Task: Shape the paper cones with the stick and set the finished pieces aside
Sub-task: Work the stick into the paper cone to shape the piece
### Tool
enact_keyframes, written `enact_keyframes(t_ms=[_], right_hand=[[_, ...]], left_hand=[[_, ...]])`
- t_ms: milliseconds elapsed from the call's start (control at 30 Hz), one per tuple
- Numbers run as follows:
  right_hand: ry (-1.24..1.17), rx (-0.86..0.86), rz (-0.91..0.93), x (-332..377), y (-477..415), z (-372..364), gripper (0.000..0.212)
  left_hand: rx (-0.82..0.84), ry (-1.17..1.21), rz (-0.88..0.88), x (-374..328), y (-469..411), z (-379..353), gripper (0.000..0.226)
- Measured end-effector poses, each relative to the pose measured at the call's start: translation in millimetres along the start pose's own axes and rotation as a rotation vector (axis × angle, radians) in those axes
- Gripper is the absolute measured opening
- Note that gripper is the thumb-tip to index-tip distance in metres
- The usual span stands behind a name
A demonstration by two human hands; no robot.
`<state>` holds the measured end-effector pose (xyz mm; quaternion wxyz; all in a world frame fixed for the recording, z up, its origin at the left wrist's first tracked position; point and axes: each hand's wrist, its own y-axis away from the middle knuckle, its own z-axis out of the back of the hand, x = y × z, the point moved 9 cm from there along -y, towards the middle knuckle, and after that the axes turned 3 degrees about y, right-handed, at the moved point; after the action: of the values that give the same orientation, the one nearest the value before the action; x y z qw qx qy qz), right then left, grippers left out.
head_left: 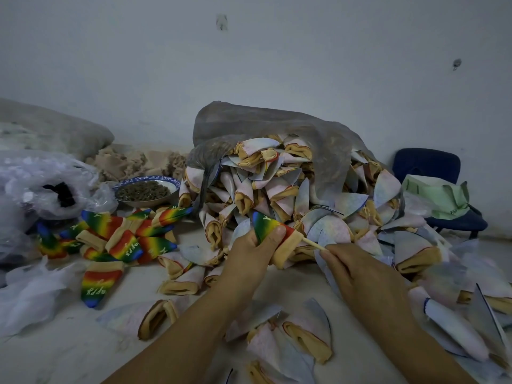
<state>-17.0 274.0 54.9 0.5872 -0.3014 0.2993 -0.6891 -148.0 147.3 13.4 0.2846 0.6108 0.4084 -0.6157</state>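
My left hand (256,254) grips a rainbow-coloured cone (270,227) with a tan rim, its tip pointing up and left. A thin wooden stick (314,245) goes into the cone's open tan end. My right hand (357,268) holds the stick's other end, just right of the cone. A group of rainbow cones (122,239) lies on the floor to the left. A big heap of pale, inside-out cones (291,195) spills from a grey sack (266,126) behind my hands.
A bowl of brown pellets (145,189) stands left of the sack. Clear plastic bags (41,184) fill the far left. A blue chair (432,167) with green paper on it stands at right. Pale cones (304,336) lie scattered on the floor near my forearms.
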Motion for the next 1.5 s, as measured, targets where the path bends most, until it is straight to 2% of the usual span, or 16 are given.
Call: enact_keyframes(t_ms=[67, 167, 200, 300, 400, 500, 633, 733, 933, 1100, 1233, 1400, 1500], right_hand=[[-0.048, 0.026, -0.062, -1.6, 1.0, -1.9, 0.012], [-0.205, 0.101, -0.192, -5.7, 1.1, -6.2, 0.032], [-0.247, 0.117, -0.216, -5.7, 0.6, -7.0, 0.033], [-0.43, 0.212, -0.298, -6.3, 1.4, -15.5, 0.016], [-0.605, 0.329, -0.377, -2.0, 4.7, -26.6, 0.023], [-0.67, 0.354, -0.41, -1.3, 6.6, -30.6, 0.025], [-0.616, 0.339, -0.43, -5.8, 9.0, -32.4, 0.021], [-0.566, 0.308, -0.458, -12.5, 10.6, -32.7, 0.019], [-0.503, 0.219, -0.45, -16.4, 10.1, -28.3, 0.021], [-0.551, 0.208, -0.503, -14.4, 11.9, -31.6, 0.02], [-0.54, 0.26, -0.435, -8.0, 6.2, -32.5, 0.02], [-0.294, 0.41, -0.412, -29.2, 8.7, -35.5, 0.024], [-0.232, 0.363, -0.428, -39.0, 4.1, -31.3, 0.032]], left_hand=[[0.016, -0.035, -0.014, -0.4, 1.2, -2.2, 0.029], [0.05, -0.024, -0.032, -3.6, 2.8, -5.4, 0.029], [0.059, -0.018, -0.032, -4.5, 3.2, -5.7, 0.03], [0.084, -0.02, -0.036, -6.8, 4.0, -7.5, 0.03], [0.087, -0.036, -0.061, -10.4, 4.7, -8.0, 0.034], [0.07, -0.078, -0.083, -12.4, 3.9, -6.5, 0.031], [0.066, -0.127, -0.093, -10.4, 4.5, -8.4, 0.022], [0.058, 0.003, -0.055, -8.3, 4.1, -8.0, 0.012], [0.08, 0.278, 0.022, -3.4, 4.1, -12.8, 0.03], [0.071, 0.075, -0.074, -11.1, 4.3, -12.5, 0.023], [0.047, 0.011, -0.093, -11.3, 4.0, -9.6, 0.014], [-0.206, 0.456, 0.12, 12.3, -8.2, 21.9, 0.013], [-0.191, 0.52, 0.151, 15.6, -9.2, 18.8, 0.011]])
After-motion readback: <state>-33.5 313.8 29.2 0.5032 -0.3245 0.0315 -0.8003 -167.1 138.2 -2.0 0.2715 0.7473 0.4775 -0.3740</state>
